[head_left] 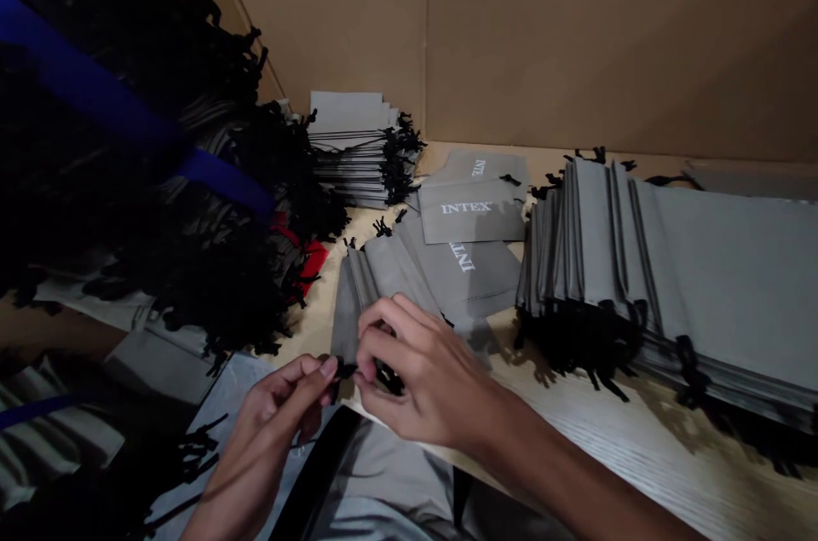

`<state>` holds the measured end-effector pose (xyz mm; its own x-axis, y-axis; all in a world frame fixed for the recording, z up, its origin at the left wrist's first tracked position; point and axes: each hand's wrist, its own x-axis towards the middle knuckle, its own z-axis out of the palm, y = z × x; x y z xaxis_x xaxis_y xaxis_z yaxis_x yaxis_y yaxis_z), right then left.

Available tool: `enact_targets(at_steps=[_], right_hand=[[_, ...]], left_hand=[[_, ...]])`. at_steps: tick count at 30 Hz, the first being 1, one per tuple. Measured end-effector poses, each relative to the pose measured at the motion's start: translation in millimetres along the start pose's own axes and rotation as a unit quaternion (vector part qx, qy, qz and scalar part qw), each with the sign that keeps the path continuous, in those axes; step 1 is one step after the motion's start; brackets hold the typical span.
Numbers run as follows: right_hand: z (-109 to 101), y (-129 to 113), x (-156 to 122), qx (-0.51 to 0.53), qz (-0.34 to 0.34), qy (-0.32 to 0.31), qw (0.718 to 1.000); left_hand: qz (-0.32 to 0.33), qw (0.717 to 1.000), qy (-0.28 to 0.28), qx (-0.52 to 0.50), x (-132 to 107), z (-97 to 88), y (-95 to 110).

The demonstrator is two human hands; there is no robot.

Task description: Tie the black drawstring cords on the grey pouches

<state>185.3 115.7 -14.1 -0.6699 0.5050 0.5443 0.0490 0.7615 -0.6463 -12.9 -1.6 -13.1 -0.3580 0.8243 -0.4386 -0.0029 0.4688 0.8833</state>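
Note:
Near the table's front edge, a black drawstring cord (pixel 346 371) is pinched between the thumb and fingers of my left hand (pixel 274 422). My right hand (pixel 425 379) is closed right beside it, with thumb and fingertips together on the same cord. The cord is at the lower end of a grey drawstring pouch (pixel 345 315). Folded grey pouches (pixel 393 264) lie just behind my right hand, which partly hides them. Beyond these, loose grey pouches (pixel 473 221) printed with white INTEX lettering overlap on the table.
At right stands a thick row of grey pouches (pixel 594 243) with black cords. A tall heap of black-corded bundles (pixel 210 260), tied with a blue strap (pixel 223 181), crowds the left. Another stack (pixel 348 158) sits at the back, against a cardboard wall (pixel 575 38).

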Motion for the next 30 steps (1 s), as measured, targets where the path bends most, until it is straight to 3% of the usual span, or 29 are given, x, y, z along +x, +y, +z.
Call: enact_targets(at_steps=[6, 17, 20, 23, 27, 30], right_hand=[[0, 0, -1, 0.01, 0.016, -0.007, 1.0], [-13, -15, 0, -0.203, 0.017, -0.097, 0.974], [-10, -23, -11, -0.222, 0.029, -0.053, 0.973], [-5, -31, -26, -0.207, 0.047, 0.03, 0.977], [4, -40, -42, -0.172, 0.089, 0.134, 0.972], [14, -44, -52, -0.176, 0.114, 0.174, 0.962]], left_hand=[[-0.011, 1.0, -0.003, 0.006, 0, 2.1, 1], [-0.082, 0.997, 0.009, -0.009, -32, 34.2, 9], [-0.084, 0.995, 0.034, -0.042, -36, 40.3, 8], [-0.068, 0.995, 0.049, -0.059, -39, 45.9, 4], [-0.06, 0.995, 0.039, -0.068, -39, 52.4, 0], [-0.067, 0.996, 0.021, -0.06, -40, 55.1, -2]])
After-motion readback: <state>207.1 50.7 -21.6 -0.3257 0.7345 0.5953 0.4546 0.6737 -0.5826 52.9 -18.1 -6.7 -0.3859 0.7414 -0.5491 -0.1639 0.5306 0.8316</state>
